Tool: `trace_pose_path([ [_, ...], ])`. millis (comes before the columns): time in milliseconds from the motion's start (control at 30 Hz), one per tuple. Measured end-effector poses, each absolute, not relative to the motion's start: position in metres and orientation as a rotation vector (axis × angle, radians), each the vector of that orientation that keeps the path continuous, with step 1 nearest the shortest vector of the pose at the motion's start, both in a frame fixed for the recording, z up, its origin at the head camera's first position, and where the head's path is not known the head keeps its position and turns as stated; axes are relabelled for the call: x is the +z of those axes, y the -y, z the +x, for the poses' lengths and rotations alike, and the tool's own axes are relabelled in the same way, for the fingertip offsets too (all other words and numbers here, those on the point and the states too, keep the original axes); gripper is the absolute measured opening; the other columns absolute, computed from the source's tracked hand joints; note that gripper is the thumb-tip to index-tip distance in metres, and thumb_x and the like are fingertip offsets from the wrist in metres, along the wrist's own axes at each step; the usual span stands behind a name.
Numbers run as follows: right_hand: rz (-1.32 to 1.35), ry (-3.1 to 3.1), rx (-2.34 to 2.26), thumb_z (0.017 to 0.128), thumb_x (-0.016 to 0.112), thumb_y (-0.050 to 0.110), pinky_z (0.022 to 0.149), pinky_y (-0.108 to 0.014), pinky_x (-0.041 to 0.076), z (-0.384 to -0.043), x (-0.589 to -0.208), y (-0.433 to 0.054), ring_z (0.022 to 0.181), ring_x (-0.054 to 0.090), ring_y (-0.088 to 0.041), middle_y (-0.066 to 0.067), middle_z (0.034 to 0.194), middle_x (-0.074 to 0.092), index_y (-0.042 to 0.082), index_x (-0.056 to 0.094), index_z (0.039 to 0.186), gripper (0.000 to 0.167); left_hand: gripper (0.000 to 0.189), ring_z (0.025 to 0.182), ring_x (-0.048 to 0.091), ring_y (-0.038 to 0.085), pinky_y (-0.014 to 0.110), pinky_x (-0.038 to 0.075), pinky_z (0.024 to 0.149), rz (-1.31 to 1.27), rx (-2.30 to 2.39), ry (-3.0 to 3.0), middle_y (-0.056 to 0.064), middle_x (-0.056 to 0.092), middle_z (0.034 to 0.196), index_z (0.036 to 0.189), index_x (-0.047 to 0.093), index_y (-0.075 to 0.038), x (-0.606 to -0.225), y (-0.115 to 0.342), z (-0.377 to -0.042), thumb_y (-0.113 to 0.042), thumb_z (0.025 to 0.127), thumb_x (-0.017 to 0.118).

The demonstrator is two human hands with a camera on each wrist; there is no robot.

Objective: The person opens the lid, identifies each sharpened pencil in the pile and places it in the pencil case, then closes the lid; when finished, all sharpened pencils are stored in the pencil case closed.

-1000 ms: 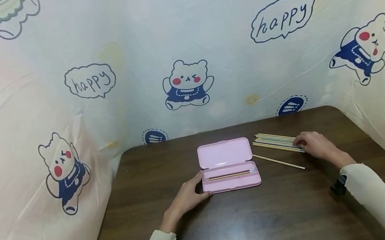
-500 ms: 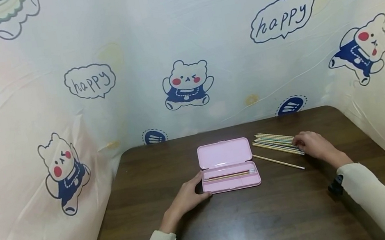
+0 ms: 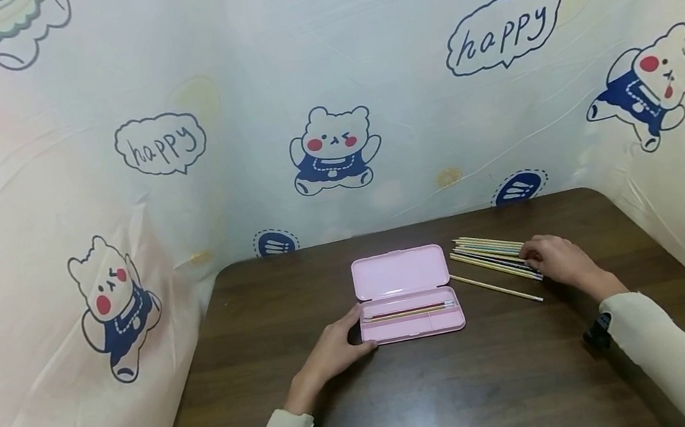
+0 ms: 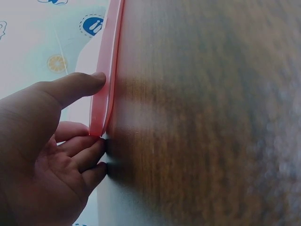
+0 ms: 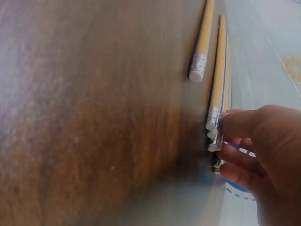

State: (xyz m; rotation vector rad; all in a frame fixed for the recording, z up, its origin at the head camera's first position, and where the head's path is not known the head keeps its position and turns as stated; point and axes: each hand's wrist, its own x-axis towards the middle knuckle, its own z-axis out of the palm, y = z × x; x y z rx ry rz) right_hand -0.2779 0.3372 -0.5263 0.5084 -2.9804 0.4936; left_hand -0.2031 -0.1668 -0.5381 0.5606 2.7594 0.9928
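Note:
A pink pencil case [image 3: 399, 273] lies with its lid up at the middle of the table, two or so pencils [image 3: 407, 313] in its tray. My left hand [image 3: 330, 350] grips the case's left end; the left wrist view shows the thumb [image 4: 84, 84] on its front side and the other fingers around the corner. To the right, several pencils [image 3: 488, 254] lie fanned out. My right hand [image 3: 565, 260] pinches at their eraser ends, thumb and fingertips right on the ferrules in the right wrist view. How many it holds I cannot tell.
One separate pencil [image 3: 496, 288] lies slanted between the case and the right hand, its far end near the case's hinge. The dark wooden table [image 3: 450, 397] ends at the back against a printed cloth [image 3: 414, 158], which also hangs along both sides.
The eraser ends of the pencils under my right hand have spread toward the front edge, with more dark pencils showing. The right hand has shifted slightly left. My left hand and the case stay put.

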Motion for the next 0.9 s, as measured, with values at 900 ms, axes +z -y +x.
trace_pose_path([
  [900,0.503,2.889,0.665,0.097,0.066,-0.007,0.082,-0.059,0.062,-0.271,-0.504,-0.338,0.094,0.075,-0.039,-0.022,0.105,0.080,-0.002,0.081,0.110,0.020,0.085,0.159,0.038,0.031,0.053,0.036,0.127,0.556,0.994,-2.751,0.010,0.034,0.174,0.167,0.035,-0.010,-0.538,0.168,-0.202,-0.039,0.099,0.076],
])
